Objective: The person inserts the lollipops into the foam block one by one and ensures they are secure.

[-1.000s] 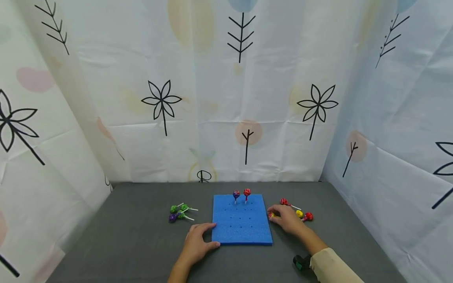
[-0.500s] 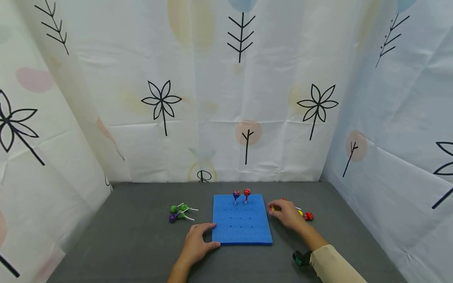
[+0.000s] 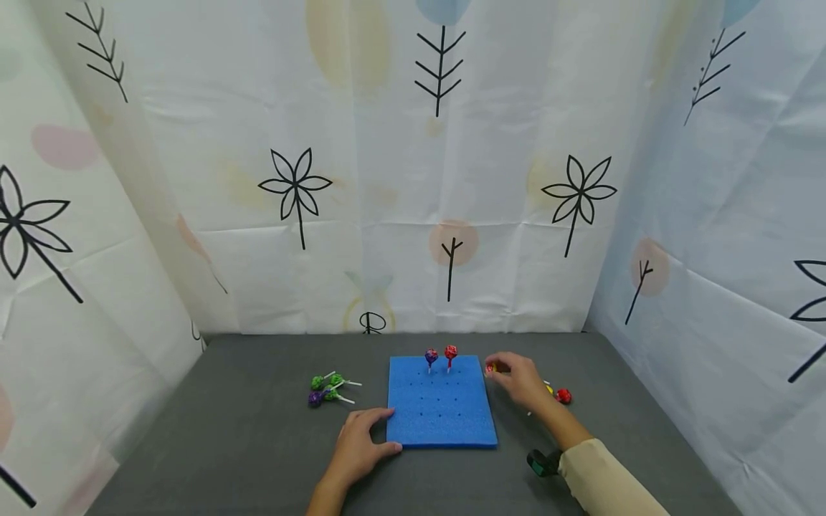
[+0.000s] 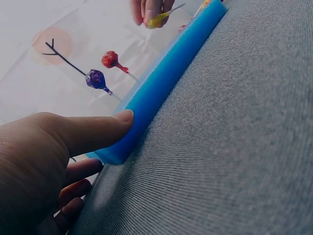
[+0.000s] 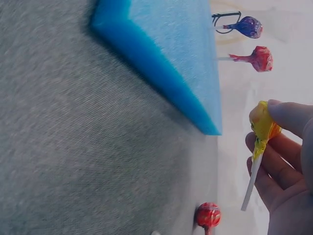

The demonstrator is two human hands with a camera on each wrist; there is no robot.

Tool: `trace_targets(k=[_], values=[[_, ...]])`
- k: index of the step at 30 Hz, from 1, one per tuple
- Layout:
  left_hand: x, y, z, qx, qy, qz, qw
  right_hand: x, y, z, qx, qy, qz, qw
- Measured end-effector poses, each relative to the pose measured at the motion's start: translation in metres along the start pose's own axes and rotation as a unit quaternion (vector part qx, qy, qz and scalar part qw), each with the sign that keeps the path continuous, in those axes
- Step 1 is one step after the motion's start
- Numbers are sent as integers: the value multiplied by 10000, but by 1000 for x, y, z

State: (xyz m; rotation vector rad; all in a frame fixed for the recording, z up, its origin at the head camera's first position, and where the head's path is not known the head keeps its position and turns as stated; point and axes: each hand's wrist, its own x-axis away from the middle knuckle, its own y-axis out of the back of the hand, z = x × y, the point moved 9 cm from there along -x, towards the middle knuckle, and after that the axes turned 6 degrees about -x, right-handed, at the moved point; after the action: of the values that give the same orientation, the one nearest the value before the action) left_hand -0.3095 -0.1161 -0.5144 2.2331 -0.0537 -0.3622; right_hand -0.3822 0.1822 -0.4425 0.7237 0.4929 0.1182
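Observation:
A yellow-wrapped lollipop (image 5: 263, 120) is pinched by its head between the thumb and fingers of my right hand (image 3: 523, 380). Its white stick slants down, and the hand is just right of the blue foam board's (image 3: 445, 433) far right corner. My left hand (image 3: 357, 443) rests at the board's near left corner, thumb on the front edge and index fingertip at the left side. Small holes dot the board. Toward its far edge a purple lollipop (image 3: 431, 355) and a red lollipop (image 3: 450, 352) stand upright in it.
Green lollipops (image 3: 336, 378) and a purple one (image 3: 315, 398) lie left of the board. Right of it lies a red lollipop (image 3: 563, 395), with a yellow one (image 3: 549, 388) partly behind my right hand. A black band (image 3: 543, 463) is by the right sleeve. Printed curtains surround the grey table (image 3: 245, 430).
My right hand has lifted the yellow lollipop from the right-hand group and moved it away from me, beside the board's far right corner. The left hand and board have stayed put.

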Motion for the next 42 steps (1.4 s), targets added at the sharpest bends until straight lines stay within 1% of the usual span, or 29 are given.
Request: trace_targets(k=[9,17,22,27,29,32,34,39,42], values=[[0,1,-1,6,12,-25,10000,-11,3,9,-104,-21,-317,9994],[1,1,-1,35,63,-9,10000,-19,5,15,-145,-73,-475,9987],[1,1,-1,49,84,2,10000,-24,7,18,-344,-160,-562,9977],[1,1,0,38,55,-35,10000,-27,8,19,-378,-92,-715,9967],[1,0,0,47,51,-24,10000,-28,7,19,-368,4,-783,9963],[1,0,0,51,53,-4,10000,-29,7,19,-494,28,-892,9948],[1,0,0,65,45,-8,10000,-30,7,17,-566,-7,-963,9937],[1,0,-1,58,11,-43,10000,-30,6,11,-746,-312,-1147,9901],[0,0,0,41,28,-37,10000,-31,4,8,-854,-410,-1280,9872]])
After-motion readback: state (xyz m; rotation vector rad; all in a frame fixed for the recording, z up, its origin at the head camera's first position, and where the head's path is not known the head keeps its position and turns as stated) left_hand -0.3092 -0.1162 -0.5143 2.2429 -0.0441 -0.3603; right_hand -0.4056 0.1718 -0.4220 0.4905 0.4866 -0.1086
